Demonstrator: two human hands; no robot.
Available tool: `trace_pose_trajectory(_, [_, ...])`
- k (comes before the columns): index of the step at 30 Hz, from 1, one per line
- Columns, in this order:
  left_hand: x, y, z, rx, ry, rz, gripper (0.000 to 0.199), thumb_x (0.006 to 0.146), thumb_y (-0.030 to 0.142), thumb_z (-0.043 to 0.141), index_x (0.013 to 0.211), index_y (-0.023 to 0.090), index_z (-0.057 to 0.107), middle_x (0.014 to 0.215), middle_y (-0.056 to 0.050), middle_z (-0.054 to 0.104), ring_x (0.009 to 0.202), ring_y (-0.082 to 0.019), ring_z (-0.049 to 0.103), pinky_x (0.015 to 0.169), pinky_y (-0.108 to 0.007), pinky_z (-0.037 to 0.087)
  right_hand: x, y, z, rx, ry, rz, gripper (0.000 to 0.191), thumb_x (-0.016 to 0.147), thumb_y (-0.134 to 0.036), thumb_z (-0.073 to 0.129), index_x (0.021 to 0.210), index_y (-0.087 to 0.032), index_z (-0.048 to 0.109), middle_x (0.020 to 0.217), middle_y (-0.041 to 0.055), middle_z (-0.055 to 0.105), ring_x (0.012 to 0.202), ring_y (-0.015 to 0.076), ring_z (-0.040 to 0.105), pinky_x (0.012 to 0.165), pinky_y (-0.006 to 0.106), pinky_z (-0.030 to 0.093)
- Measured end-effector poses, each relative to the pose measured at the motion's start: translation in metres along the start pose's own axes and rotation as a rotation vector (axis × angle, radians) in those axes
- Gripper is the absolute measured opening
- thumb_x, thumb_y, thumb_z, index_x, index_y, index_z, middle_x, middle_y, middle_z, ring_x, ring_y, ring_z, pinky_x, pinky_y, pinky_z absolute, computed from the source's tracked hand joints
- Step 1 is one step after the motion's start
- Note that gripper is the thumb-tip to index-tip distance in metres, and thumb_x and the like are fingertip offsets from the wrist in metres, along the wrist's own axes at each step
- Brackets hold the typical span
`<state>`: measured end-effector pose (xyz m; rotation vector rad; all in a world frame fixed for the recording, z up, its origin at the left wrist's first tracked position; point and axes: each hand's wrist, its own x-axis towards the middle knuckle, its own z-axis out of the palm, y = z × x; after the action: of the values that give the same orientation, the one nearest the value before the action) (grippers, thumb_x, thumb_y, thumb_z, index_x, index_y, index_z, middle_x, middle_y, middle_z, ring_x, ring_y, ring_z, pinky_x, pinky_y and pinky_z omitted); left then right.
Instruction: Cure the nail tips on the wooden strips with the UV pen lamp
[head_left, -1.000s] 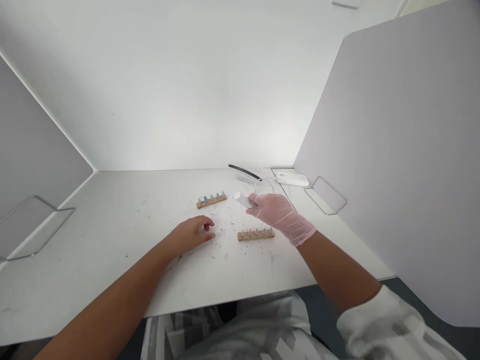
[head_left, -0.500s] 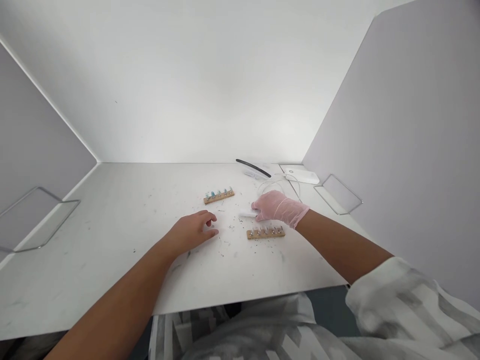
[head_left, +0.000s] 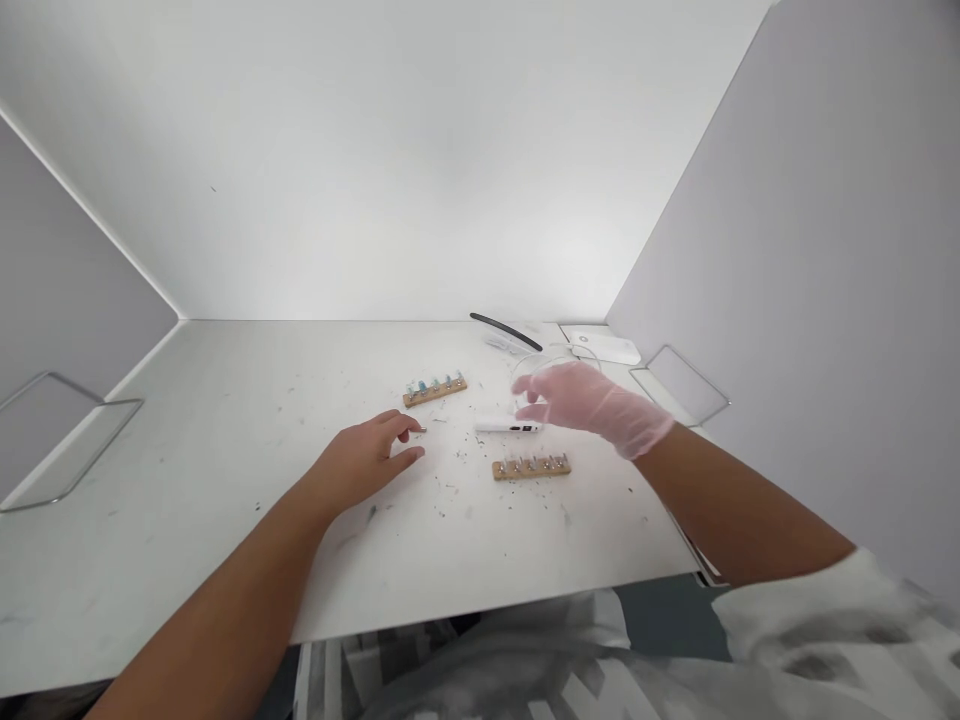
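My left hand (head_left: 367,460) rests on the white table, thumb and fingers apart and loosely bent, with nothing held. A small dark bit shows by its index fingertip. In a thin pink glove, my right hand (head_left: 574,395) hovers with parted fingers over a slim white handheld device (head_left: 495,424) with dark buttons, partly covering it. Just beyond my left hand is a wooden strip (head_left: 435,394) bearing several blue-green false nails on small metal holders. Nearer me, below the white device, a second wooden strip (head_left: 531,468) carries several clear false nails.
A curved black nail file (head_left: 506,331) lies at the back beside clear plastic pieces. A thin white cable loops near a white box-like device (head_left: 606,347) at the back right. Wire frames stand at the left (head_left: 71,500) and right (head_left: 679,385). Dark crumbs dot the table.
My right hand has let go of the white device and moved up and to the right, so more of it shows. The left hand stays nearly in place.
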<state>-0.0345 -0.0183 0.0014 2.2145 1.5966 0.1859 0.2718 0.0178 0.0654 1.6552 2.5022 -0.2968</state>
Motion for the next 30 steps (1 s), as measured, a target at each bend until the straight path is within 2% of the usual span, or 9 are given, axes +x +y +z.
trace_pose_trajectory(2, [-0.001, 0.000, -0.002, 0.004, 0.026, -0.016, 0.041, 0.088, 0.056, 0.041, 0.115, 0.030, 0.058, 0.115, 0.001, 0.064, 0.063, -0.011, 0.057, 0.065, -0.029, 0.045, -0.028, 0.014, -0.003, 0.184, 0.207, 0.038, 0.034, 0.087, -0.054, 0.053, 0.110, -0.032, 0.065, 0.095, -0.0011, 0.073, 0.075, 0.0168, 0.064, 0.071, 0.034, 0.047])
trace_pose_trajectory(4, [-0.002, 0.001, -0.003, 0.015, 0.037, -0.025, 0.041, 0.088, 0.057, 0.041, 0.114, 0.030, 0.058, 0.115, 0.001, 0.064, 0.062, -0.011, 0.057, 0.064, -0.029, 0.045, -0.058, 0.029, 0.006, 0.284, 0.342, 0.124, 0.029, 0.087, -0.051, 0.053, 0.103, -0.029, 0.066, 0.094, 0.0001, 0.072, 0.067, 0.0149, 0.061, 0.068, 0.034, 0.047])
trace_pose_trajectory(7, [-0.003, 0.002, -0.003, 0.028, 0.038, -0.020, 0.041, 0.088, 0.057, 0.041, 0.113, 0.030, 0.059, 0.115, 0.002, 0.064, 0.059, -0.010, 0.055, 0.064, -0.029, 0.045, -0.096, 0.048, 0.042, 0.387, 0.477, 0.284, 0.030, 0.084, -0.049, 0.056, 0.102, -0.026, 0.064, 0.090, 0.0034, 0.071, 0.055, 0.0144, 0.053, 0.059, 0.034, 0.047])
trace_pose_trajectory(9, [-0.003, 0.004, -0.002, 0.030, 0.038, -0.013, 0.040, 0.088, 0.056, 0.042, 0.113, 0.031, 0.060, 0.115, 0.002, 0.064, 0.063, -0.011, 0.056, 0.065, -0.028, 0.045, -0.111, 0.055, 0.071, 0.427, 0.511, 0.306, 0.029, 0.079, -0.044, 0.062, 0.100, -0.025, 0.063, 0.094, 0.0058, 0.071, 0.075, 0.0199, 0.062, 0.072, 0.037, 0.051])
trace_pose_trajectory(12, [-0.002, 0.004, -0.001, 0.030, 0.024, -0.024, 0.041, 0.088, 0.057, 0.043, 0.116, 0.032, 0.059, 0.115, 0.003, 0.064, 0.063, -0.011, 0.057, 0.065, -0.028, 0.046, -0.117, 0.053, 0.102, 0.335, 0.413, 0.249, 0.029, 0.077, -0.039, 0.065, 0.102, -0.024, 0.065, 0.102, 0.0079, 0.070, 0.103, 0.0266, 0.060, 0.094, 0.045, 0.047])
trace_pose_trajectory(15, [0.000, 0.000, 0.000, 0.023, 0.030, -0.038, 0.043, 0.087, 0.059, 0.042, 0.116, 0.031, 0.059, 0.113, 0.002, 0.064, 0.062, -0.011, 0.055, 0.064, -0.028, 0.046, -0.106, 0.044, 0.111, 0.242, 0.304, 0.219, 0.037, 0.076, -0.035, 0.067, 0.112, -0.024, 0.064, 0.110, 0.0072, 0.068, 0.110, 0.0279, 0.056, 0.104, 0.049, 0.038])
trace_pose_trajectory(18, [0.001, -0.005, 0.001, -0.002, 0.068, -0.038, 0.045, 0.086, 0.060, 0.043, 0.114, 0.029, 0.060, 0.111, -0.001, 0.064, 0.061, -0.011, 0.054, 0.062, -0.027, 0.046, -0.088, 0.039, 0.110, 0.210, 0.237, 0.221, 0.050, 0.074, -0.039, 0.070, 0.120, -0.022, 0.063, 0.107, 0.0073, 0.068, 0.109, 0.0288, 0.053, 0.103, 0.047, 0.037])
trace_pose_trajectory(23, [0.002, -0.011, 0.002, -0.043, 0.120, -0.050, 0.045, 0.085, 0.060, 0.043, 0.113, 0.028, 0.060, 0.108, -0.002, 0.064, 0.060, -0.011, 0.052, 0.057, -0.026, 0.045, -0.072, 0.039, 0.109, 0.242, 0.170, 0.204, 0.044, 0.076, -0.045, 0.066, 0.116, -0.026, 0.067, 0.108, 0.0050, 0.066, 0.107, 0.0275, 0.050, 0.098, 0.044, 0.038])
trace_pose_trajectory(30, [0.005, -0.007, 0.001, -0.012, 0.051, -0.112, 0.041, 0.085, 0.058, 0.045, 0.113, 0.031, 0.059, 0.108, 0.000, 0.062, 0.060, -0.011, 0.051, 0.057, -0.027, 0.045, -0.073, 0.033, 0.103, 0.296, 0.121, 0.219, 0.039, 0.077, -0.045, 0.065, 0.113, -0.028, 0.068, 0.105, 0.0045, 0.066, 0.106, 0.0282, 0.048, 0.096, 0.045, 0.037])
